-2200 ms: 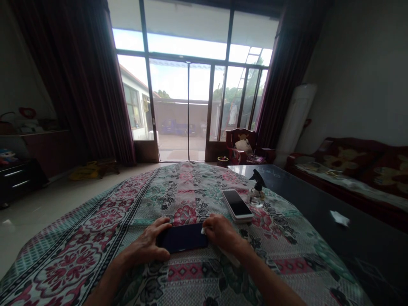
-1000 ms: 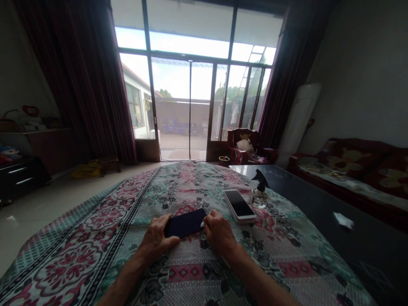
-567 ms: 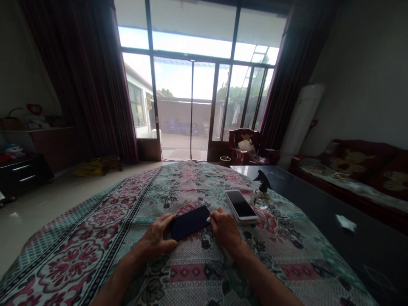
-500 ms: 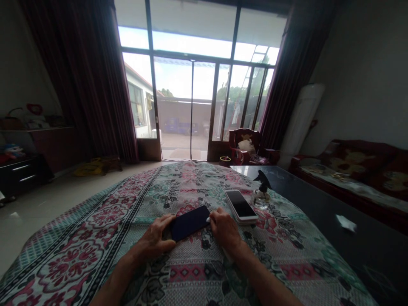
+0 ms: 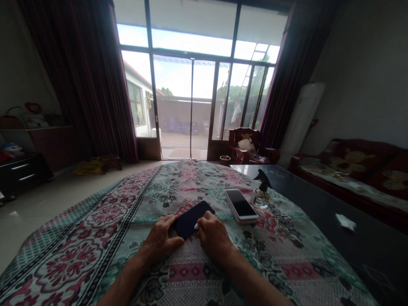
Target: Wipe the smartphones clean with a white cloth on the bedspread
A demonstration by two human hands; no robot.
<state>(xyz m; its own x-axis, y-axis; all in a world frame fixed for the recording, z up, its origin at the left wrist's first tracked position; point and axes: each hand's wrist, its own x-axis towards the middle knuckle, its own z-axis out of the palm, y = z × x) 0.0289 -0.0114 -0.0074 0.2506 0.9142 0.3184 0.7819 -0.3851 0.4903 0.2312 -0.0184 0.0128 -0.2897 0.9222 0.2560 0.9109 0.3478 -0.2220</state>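
A dark blue smartphone [image 5: 193, 219] lies at a slant just above the patterned cloth, and my left hand [image 5: 163, 236] grips its left end between thumb and fingers. My right hand [image 5: 213, 233] is closed around a small white wipe [image 5: 196, 226], of which only a tip shows, pressed to the phone's near right edge. To the right rests a white smartphone [image 5: 241, 205] with a black screen, apparently on top of another flat thing. Just beyond it stands a clear spray bottle [image 5: 262, 193] with a black trigger head.
A floral tablecloth [image 5: 95, 238] covers the surface before me. On the dark table [image 5: 318, 221] to the right lies a crumpled white piece [image 5: 346, 222]. Farther off are a red wooden chair [image 5: 244, 146], a sofa [image 5: 347, 159] and glass doors [image 5: 191, 110].
My right hand has slid left and nearer with the white wipe, from the phone's right end to its near edge. The blue phone has shifted slightly right and tilted more.
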